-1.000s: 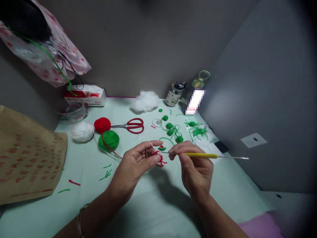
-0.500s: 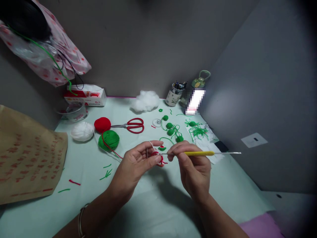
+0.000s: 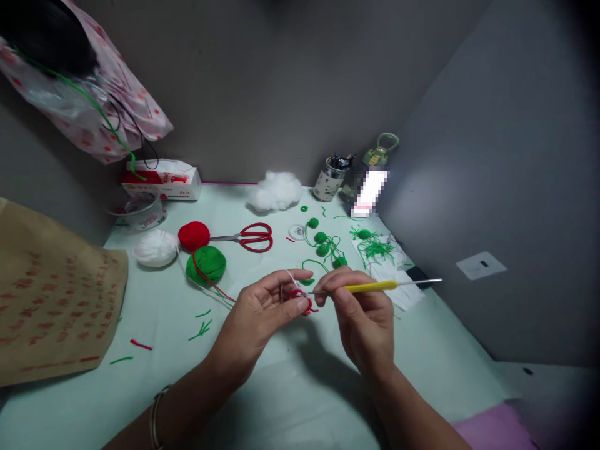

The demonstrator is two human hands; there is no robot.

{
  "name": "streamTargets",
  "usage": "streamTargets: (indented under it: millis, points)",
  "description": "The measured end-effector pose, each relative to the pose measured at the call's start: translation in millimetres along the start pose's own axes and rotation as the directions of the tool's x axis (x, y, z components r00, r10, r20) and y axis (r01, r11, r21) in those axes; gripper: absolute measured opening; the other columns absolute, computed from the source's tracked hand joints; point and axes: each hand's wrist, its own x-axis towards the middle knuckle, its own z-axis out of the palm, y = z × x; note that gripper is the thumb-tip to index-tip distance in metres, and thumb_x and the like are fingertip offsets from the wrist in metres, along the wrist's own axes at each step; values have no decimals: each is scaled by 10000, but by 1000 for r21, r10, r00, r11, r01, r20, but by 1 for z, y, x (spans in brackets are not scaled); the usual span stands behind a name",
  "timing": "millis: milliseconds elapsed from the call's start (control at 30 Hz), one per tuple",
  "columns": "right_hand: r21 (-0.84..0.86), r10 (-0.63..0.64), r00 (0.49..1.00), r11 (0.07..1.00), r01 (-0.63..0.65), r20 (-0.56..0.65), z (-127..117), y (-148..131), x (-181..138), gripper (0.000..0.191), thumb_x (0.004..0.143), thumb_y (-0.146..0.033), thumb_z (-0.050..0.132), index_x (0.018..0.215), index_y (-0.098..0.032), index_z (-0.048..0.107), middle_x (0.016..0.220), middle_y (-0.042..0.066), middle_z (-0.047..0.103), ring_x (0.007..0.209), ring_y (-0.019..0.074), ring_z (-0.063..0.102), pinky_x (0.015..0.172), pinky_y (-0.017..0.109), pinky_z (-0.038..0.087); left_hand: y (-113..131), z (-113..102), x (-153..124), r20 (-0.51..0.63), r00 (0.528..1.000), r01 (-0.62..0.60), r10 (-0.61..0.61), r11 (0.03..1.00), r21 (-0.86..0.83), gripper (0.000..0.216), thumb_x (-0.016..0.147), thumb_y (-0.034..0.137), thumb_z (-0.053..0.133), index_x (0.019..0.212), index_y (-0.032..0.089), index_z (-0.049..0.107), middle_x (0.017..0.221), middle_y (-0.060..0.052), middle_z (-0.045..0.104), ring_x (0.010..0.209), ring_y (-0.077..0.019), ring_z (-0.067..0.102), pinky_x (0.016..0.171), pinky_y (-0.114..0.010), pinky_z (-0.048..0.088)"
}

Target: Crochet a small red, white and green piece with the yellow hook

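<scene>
My left hand [image 3: 262, 312] pinches a small red and white crochet piece [image 3: 307, 304] between thumb and fingers. White yarn runs up over its raised index finger. My right hand [image 3: 363, 312] grips a crochet hook [image 3: 372, 287] with a yellow handle; its thin metal tip points left and meets the piece. Whether the tip is inside a stitch I cannot tell. Red and white strands lead back from the left hand toward a red yarn ball [image 3: 194, 235] and a white yarn ball [image 3: 155, 249]. A green yarn ball [image 3: 206, 265] sits beside them.
Red-handled scissors [image 3: 255, 237] lie behind my hands, near white stuffing [image 3: 275, 191]. Small green crocheted balls [image 3: 321, 238] and yarn scraps [image 3: 377, 251] are at the right. A pen holder [image 3: 329, 178] and a bottle [image 3: 375, 156] stand at the back. A brown paper bag [image 3: 56, 300] fills the left.
The crochet hook and my right hand have shifted slightly left, and the hook's far end is tilted a little higher. My left hand has moved marginally right, still holding the piece.
</scene>
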Motion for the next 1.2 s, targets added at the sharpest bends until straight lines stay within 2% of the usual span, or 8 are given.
streamTargets:
  millis: [267,633,867,1067,1200]
  points:
    - [-19,-48,994,999,46,-99,3,-3,4,122,987,-216,659,953,-236,775,837,12,669,748,142,620,682,288,532,3,1,0,-29,999,-18,18,1000,0,294,843,284,851,1133,275,801,878,8,704,847,-134,664,847,-278,493]
    - [30,-19,996,999,21,-84,3,-4,3,99,984,-240,684,951,-227,776,848,5,673,743,125,637,687,268,541,1,-2,0,-28,999,-18,19,1000,9,316,830,318,862,1133,260,796,892,-3,721,863,-142,655,832,-276,479]
    - [52,67,997,997,-66,-25,2,-1,2,90,988,-261,696,973,-243,782,885,5,686,758,125,656,709,274,548,-1,-3,-1,3,1000,-15,16,1000,-16,332,828,322,866,1142,248,787,898,-13,740,900,-174,691,906,-324,489]
    - [59,91,995,994,-89,-34,4,1,0,81,978,-284,716,973,-256,792,885,2,693,760,125,662,717,276,553,-2,-1,1,10,1000,1,-1,1000,-27,338,831,317,868,1148,240,781,889,-16,754,921,-175,695,933,-334,490]
    - [54,95,995,994,-92,-40,4,2,-1,78,976,-283,719,979,-267,796,911,6,712,777,127,667,713,269,556,-2,0,1,-13,1000,5,-6,999,-51,449,810,284,886,1237,248,752,902,1,727,899,-152,685,909,-310,492]
